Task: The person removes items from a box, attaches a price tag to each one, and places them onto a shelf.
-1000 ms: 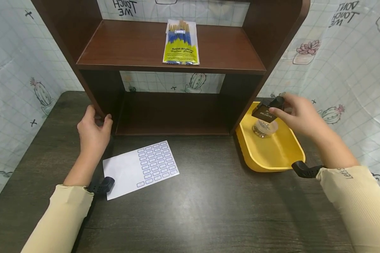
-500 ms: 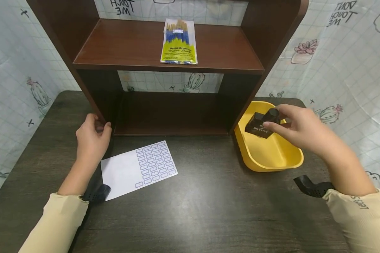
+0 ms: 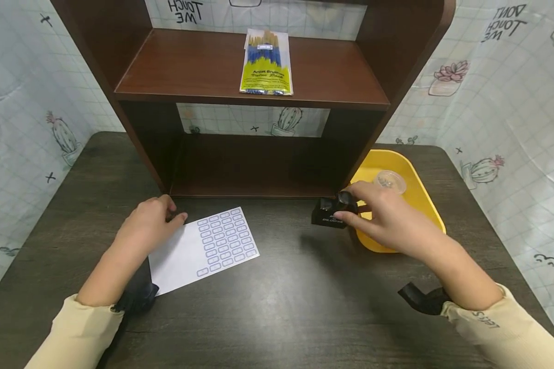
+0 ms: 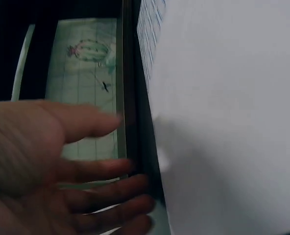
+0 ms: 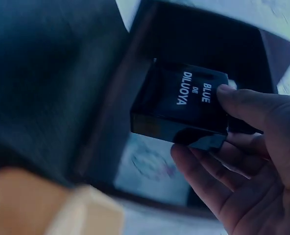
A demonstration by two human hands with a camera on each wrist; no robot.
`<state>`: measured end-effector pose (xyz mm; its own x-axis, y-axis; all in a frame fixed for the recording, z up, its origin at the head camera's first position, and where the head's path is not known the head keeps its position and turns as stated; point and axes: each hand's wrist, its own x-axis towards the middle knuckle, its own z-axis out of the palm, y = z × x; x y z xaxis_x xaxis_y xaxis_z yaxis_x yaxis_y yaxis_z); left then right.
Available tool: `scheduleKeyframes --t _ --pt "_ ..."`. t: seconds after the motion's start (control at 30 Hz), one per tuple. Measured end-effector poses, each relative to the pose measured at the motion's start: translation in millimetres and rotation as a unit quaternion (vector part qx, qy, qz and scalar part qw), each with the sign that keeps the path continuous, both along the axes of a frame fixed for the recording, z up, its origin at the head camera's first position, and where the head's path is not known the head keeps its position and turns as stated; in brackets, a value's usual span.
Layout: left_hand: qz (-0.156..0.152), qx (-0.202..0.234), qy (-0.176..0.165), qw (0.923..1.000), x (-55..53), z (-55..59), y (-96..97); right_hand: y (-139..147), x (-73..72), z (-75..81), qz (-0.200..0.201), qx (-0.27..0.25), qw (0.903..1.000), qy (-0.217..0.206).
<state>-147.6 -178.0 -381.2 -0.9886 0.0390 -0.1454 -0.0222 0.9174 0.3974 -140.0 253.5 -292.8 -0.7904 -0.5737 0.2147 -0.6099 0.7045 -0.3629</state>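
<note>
A black square perfume bottle (image 5: 179,105) with white lettering "BLUE DE DILUOYA" is gripped by its cap end in my right hand (image 3: 390,218), held above the table just left of the yellow bin (image 3: 422,195). In the right wrist view the thumb lies on one face and the fingers sit beneath. My left hand (image 3: 145,225) hovers over the upper left corner of a white sheet of labels (image 3: 203,251), with its fingers relaxed and nothing held. The left wrist view shows that hand's fingers (image 4: 110,196) apart from the sheet, over which a shadow falls.
A dark brown shelf unit (image 3: 254,166) stands behind the sheet. Its middle shelf carries a packet of artist brushes (image 3: 266,66) with a small label on it. Inside the yellow bin lies a round clear container (image 3: 390,181). Patterned white cloth (image 3: 512,118) hangs around the table.
My right hand has carried the perfume bottle from above the yellow bin leftward and toward me. My left hand has left the shelf's side panel and come over the label sheet.
</note>
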Motion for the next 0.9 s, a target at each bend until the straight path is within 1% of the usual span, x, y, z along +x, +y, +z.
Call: scheduleKeyframes --t 0.07,0.1,0.2,0.3,0.5,0.9 --pt "-0.026 -0.014 -0.035 0.9989 0.4 1.4 4.4 -10 2.9 -7.7 0.0 0.007 0.9997 -0.023" --pt "-0.036 -0.02 -0.047 0.998 0.7 1.5 6.3 -14 4.2 -11.6 0.002 0.008 0.9995 -0.031" --pt "-0.052 -0.037 -0.064 0.9959 1.7 1.2 11.6 -25 8.3 -22.0 0.002 0.005 0.9983 -0.058" --pt "-0.061 -0.047 -0.066 0.9948 2.9 -0.3 14.9 -33 10.9 -32.5 0.014 -0.007 0.9973 -0.071" --pt "-0.075 -0.049 -0.066 0.9938 4.2 -1.6 16.6 -46 14.8 -49.7 0.039 -0.009 0.9971 -0.065" --pt "-0.077 -0.038 -0.081 0.9929 0.7 -3.4 14.8 -60 20.5 -66.7 0.058 -0.009 0.9969 -0.052"
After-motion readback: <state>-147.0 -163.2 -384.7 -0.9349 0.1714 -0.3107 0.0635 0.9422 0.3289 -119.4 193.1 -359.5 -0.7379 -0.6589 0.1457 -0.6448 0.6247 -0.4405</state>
